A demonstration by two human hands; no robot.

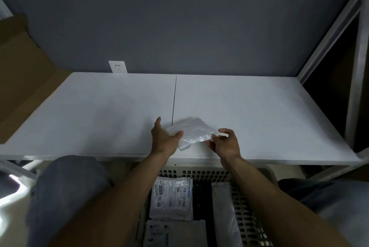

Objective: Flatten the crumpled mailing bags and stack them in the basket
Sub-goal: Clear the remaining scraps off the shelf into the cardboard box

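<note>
A crumpled white mailing bag (192, 131) is held just above the near edge of the white table (99, 116). My left hand (164, 139) grips its left side, thumb on top. My right hand (224, 142) pinches its right corner between thumb and fingers. Below the table edge, between my knees, stands a pale perforated basket (201, 173). Inside it lie flattened mailing bags (171, 196), one with a printed label reading 3005, another white one at the right.
A brown cardboard box (22, 78) stands at the table's left. A wall socket (117, 66) sits on the grey wall behind. A white metal frame (353, 94) rises at the right. A dark seam runs down the table's middle.
</note>
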